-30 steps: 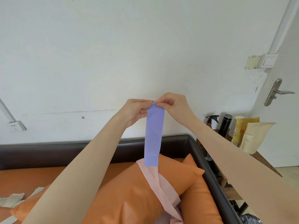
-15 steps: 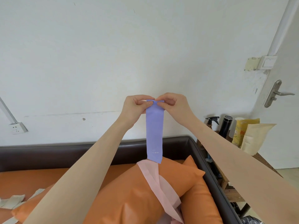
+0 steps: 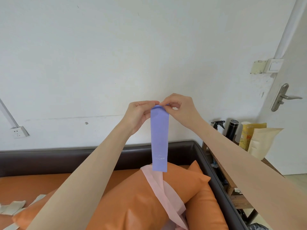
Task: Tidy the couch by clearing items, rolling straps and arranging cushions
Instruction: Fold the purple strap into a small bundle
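A purple strap [image 3: 159, 140] hangs straight down in front of me, held up at chest height before the white wall. My left hand [image 3: 138, 116] and my right hand [image 3: 180, 109] both pinch its top edge, where the end is curled over between the fingertips. Its lower end dangles just above a pink strap [image 3: 163, 188] draped across a large orange cushion [image 3: 131, 203]. A second orange cushion [image 3: 204, 208] leans against the couch's right arm. The dark brown couch frame [image 3: 49, 158] runs behind them.
Beige straps [image 3: 12, 207] lie on the orange seat at far left. A wooden side table [image 3: 239, 198] to the right of the couch carries a spray bottle [image 3: 217, 124], a black flask [image 3: 232, 129] and paper bags [image 3: 260, 141]. A door handle [image 3: 282, 96] is at right.
The strap's top edge has been turned over between my fingertips. The hanging length stays about the same; both hands stay at the same height.
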